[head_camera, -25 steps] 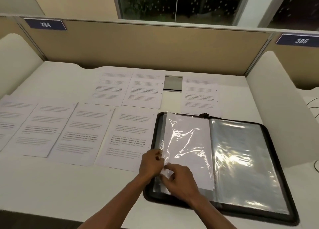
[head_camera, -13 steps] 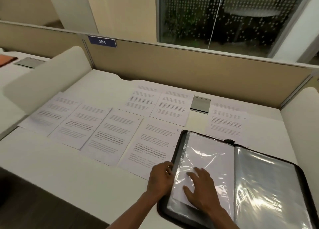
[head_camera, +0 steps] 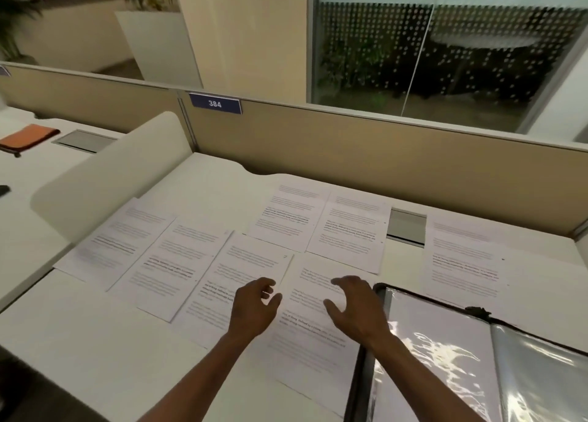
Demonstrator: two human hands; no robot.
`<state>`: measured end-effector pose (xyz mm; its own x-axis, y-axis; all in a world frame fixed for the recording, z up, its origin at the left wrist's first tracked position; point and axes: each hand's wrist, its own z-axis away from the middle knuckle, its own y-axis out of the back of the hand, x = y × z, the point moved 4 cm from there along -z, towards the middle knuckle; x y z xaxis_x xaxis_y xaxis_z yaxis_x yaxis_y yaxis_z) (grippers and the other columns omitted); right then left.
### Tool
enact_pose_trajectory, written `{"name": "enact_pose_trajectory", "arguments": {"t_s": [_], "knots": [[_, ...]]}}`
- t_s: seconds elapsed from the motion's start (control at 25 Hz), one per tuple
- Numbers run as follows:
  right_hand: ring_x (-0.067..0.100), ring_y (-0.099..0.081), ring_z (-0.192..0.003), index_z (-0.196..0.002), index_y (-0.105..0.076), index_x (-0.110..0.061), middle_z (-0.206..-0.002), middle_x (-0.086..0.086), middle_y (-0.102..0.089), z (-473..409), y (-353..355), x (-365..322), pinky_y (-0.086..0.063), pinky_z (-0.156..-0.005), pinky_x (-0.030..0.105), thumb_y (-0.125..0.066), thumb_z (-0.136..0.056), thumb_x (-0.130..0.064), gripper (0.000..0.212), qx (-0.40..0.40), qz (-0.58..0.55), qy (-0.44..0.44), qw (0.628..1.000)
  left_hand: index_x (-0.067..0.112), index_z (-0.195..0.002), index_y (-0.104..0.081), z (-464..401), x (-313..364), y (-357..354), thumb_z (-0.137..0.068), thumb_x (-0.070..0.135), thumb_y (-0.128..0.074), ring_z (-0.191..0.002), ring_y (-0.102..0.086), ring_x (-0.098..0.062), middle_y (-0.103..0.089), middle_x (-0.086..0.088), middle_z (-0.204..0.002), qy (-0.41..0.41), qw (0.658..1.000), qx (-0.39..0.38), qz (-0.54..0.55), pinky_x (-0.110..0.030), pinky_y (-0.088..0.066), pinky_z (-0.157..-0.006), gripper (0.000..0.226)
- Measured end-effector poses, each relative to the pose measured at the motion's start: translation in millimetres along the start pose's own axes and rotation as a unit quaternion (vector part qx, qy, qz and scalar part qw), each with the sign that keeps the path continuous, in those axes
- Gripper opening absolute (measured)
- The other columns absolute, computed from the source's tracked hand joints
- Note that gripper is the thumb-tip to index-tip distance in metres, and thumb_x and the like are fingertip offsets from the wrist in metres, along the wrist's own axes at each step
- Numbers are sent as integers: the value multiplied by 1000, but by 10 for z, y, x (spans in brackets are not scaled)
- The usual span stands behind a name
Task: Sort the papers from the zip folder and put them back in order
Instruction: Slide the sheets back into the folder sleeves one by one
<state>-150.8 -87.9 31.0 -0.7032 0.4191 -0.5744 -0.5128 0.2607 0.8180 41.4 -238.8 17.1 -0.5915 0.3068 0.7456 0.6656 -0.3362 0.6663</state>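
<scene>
Both grips are released: the left hand [head_camera: 254, 310] and right hand [head_camera: 356, 310] hover with loosely curved fingers, grasping nothing, over the printed sheet [head_camera: 315, 335] at 6 o'clock on the table [head_camera: 79, 358]. Other papers [head_camera: 178, 259] fan toward 10 o'clock; the zip folder [head_camera: 366, 374] lies open at 4 o'clock.

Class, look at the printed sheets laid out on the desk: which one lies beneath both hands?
The sheet in the front row beside the open zip folder; both hands hover above it, the others lie farther off.
</scene>
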Motion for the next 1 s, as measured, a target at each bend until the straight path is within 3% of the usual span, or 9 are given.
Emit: {"name": "enact_pose_trajectory", "arguments": {"t_s": [0.12, 0.24, 0.32, 0.48, 0.56, 0.76, 0.84, 0.92, 1.0], "knots": [[21, -47, -132, -146, -48, -21, -145, 1, -51, -695, -153, -291, -34, -110, 32, -58, -95, -46, 58, -12, 29, 21, 999, 13, -110, -71, -751, -76, 82, -77, 37, -77, -92, -67, -20, -71, -1, -95, -18, 1000, 5, -23, -32, -52, -83, 41], [24, -36, -143, -153, -38, -20, -156, 5, -40, -1276, -405, -504, -29, -116, 37, -49, -101, -44, 58, -38, 91, 28, 995, 12, -128, -61, -1427, -155, 32, -85, 40, -73, -117, -58, -26, -66, -9, -121, -11, 997, -32, -71, -30, -40, -97, 52], [26, -26, -150, -155, -33, -16, -161, 8, -33, -1579, -574, -593, -25, -119, 40, -44, -103, -44, 59, -65, 129, 30, 989, 11, -137, -52, -1790, -169, -11, -88, 42, -70, -130, -48, -28, -59, -12, -134, -4, 995, -42, -91, -36, -39, -105, 61], [29, -10, -155, -155, -31, -10, -164, 11, -25, -1978, -904, -562, -18, -122, 45, -34, -105, -47, 62, -112, 184, 21, 976, 7, -148, -35, -2339, -276, -154, -93, 60, -52, -139, -36, -37, -47, -21, -144, 32, 972, -85, -216, -46, -30, -115, 78], [29, -8, -155, -155, -30, -10, -166, 11, -21, -2058, -1020, -531, -14, -123, 45, -31, -106, -47, 62, -115, 191, 12, 975, 8, -149, -29, -2478, -352, -223, -92, 66, -47, -136, -37, -40, -42, -23, -146, 66, 961, -110, -247, -48, -31, -114, 84], [27, -8, -156, -155, -32, -11, -166, 8, -23, -2160, -1123, -488, -10, -124, 42, -32, -106, -47, 60, -78, 179, 11, 981, 12, -155, -14, -2621, -273, -291, -88, 61, -58, -133, -40, -36, -36, -19, -149, 74, 969, -60, -228, -47, -35, -107, 94], [29, -8, -156, -154, -33, -11, -166, 8, -23, -2189, -1142, -444, -12, -124, 43, -34, -106, -46, 60, -76, 173, 12, 982, 15, -156, -12, -2724, -267, -192, -87, 55, -64, -133, -44, -36, -39, -19, -149, 131, 976, -31, -169, -48, -36, -109, 95], [30, -8, -155, -154, -35, -11, -165, 8, -25, -2198, -1142, -407, -15, -124, 45, -33, -105, -48, 61, -80, 160, 13, 984, 13, -154, -22, -2836, -295, -100, -89, 40, -69, -129, -52, -36, -51, -17, -143, 187, 980, -24, -65, -48, -39, -108, 85], [29, -8, -155, -155, -35, -12, -165, 6, -26, -2176, -1121, -404, -18, -125, 47, -17, -100, -61, 75, -82, 138, 10, 987, 10, -144, -44, -2882, -277, -21, -91, 25, -70, -119, -61, -34, -62, -15, -134, 163, 987, -11, 12, -45, -47, -104, 61]]}}
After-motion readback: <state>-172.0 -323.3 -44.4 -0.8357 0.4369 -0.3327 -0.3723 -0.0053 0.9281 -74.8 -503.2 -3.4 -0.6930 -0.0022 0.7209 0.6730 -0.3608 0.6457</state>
